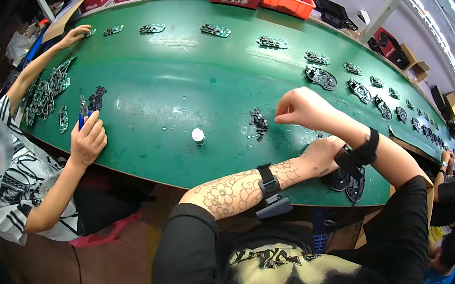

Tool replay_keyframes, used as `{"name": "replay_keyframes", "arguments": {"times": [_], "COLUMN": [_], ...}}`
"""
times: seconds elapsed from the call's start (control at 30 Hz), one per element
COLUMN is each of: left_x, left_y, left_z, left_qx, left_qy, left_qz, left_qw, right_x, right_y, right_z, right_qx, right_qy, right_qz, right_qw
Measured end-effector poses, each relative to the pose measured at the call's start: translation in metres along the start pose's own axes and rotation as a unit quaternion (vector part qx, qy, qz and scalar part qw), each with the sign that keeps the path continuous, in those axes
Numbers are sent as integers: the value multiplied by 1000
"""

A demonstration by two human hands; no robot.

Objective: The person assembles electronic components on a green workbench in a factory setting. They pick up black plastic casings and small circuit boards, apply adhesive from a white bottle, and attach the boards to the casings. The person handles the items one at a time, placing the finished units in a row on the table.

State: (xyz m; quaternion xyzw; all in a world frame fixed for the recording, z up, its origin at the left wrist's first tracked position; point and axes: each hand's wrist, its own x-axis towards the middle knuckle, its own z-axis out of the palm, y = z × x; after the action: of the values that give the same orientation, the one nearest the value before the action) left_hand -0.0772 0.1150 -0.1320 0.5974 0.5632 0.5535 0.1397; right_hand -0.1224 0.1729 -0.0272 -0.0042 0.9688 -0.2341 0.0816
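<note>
Right hand [303, 107] is hovering beside loose black pieces [260, 122], a brush risking scatter; whether it or left hand [322, 153] is grasping anything, cannot tell.

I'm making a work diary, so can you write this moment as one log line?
right hand: beside small black pieces | left hand: near black shells | grips: unclear | white bottle: upright on green table
</note>
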Motion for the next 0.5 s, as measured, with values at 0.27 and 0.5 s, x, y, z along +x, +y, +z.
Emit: {"name": "replay_keyframes", "arguments": {"times": [0.27,0.5], "left_x": [-8,-5], "left_y": [-16,-29], "left_z": [4,11], "left_qx": [-121,-154], "left_qy": [16,49], "left_qz": [13,-12], "left_qw": [992,987], "right_x": [25,16], "right_y": [-8,-2], "right_z": [23,17], "right_qx": [64,141], "right_qy": [-41,24], "right_qz": [77,21], "right_qw": [994,990]}}
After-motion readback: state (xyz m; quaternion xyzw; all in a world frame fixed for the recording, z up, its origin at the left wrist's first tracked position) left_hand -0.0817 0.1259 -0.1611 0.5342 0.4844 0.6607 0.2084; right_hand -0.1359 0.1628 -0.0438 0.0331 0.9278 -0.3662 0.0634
